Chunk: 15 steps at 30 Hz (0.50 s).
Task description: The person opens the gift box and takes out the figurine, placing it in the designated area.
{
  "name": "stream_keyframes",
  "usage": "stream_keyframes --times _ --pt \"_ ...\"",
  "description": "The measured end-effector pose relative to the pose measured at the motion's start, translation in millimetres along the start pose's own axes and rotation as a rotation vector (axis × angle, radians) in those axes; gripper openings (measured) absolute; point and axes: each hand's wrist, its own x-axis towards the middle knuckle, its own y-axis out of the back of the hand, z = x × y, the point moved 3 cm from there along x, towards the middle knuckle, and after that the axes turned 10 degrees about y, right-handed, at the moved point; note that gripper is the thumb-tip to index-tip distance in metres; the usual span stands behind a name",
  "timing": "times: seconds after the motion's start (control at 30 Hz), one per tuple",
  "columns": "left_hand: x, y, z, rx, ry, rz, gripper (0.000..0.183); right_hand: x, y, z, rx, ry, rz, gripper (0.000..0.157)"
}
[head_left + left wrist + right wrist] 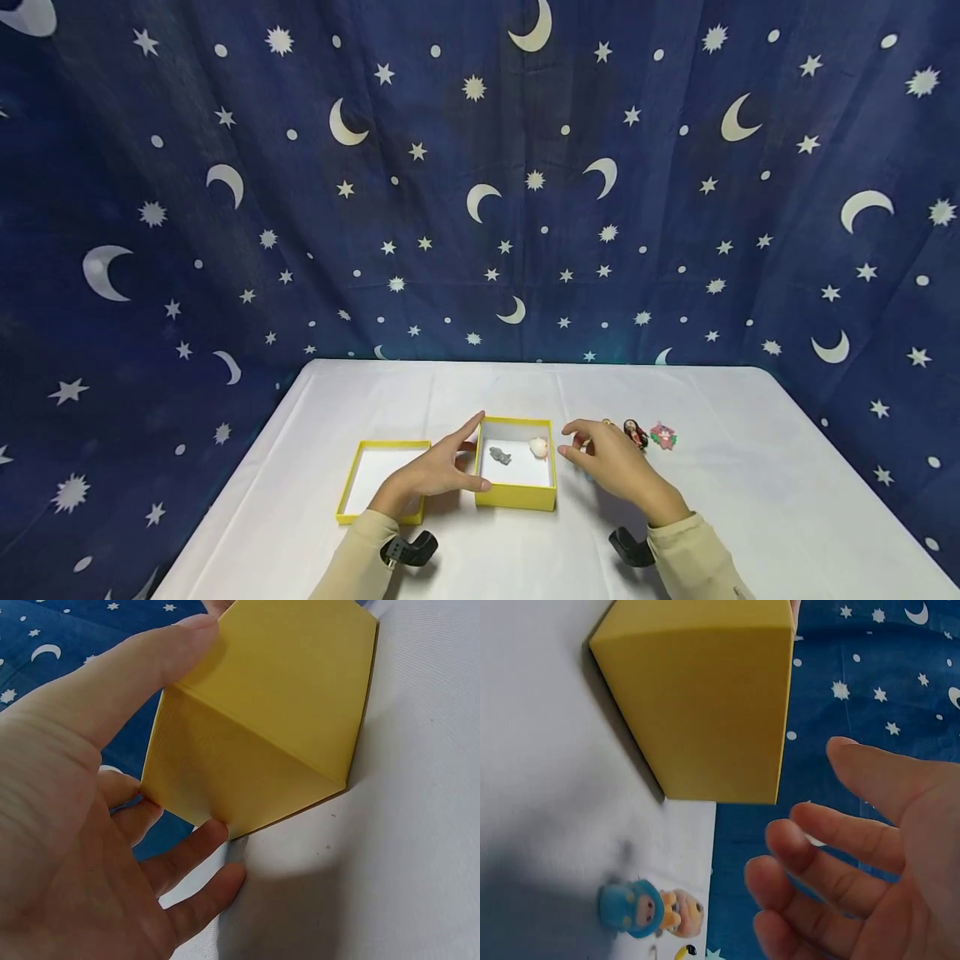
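A yellow open box (517,497) with a white inside stands in the middle of the table. Inside it lie a small grey figure (499,455) and a whitish rounded trinket (538,447). My left hand (433,472) grips the box from its left side, thumb at the near corner and a finger at the far corner. The left wrist view shows that thumb on the yellow wall (247,742). Just right of the box hovers my right hand (618,462), fingers loosely bent, holding nothing.
Left of the box lies its yellow-rimmed lid (348,487), partly behind my left hand. Past my right hand are a dark-haired doll figure (635,433) and a pink flower-like trinket (663,436). A blue hooded figurine (634,907) stands near the box. A starry curtain (450,250) hangs behind the table.
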Motion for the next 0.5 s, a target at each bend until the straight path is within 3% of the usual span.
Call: stream_keyframes --times 0.27,0.5 --pt "1.7 3.1 3.1 0.009 0.001 0.009 0.111 8 -0.2 -13 0.09 0.157 0.089 0.02" --pt "0.2 -1.5 -1.0 -0.059 0.072 -0.008 0.11 13 -13.3 -25 0.158 0.215 0.026 0.02"
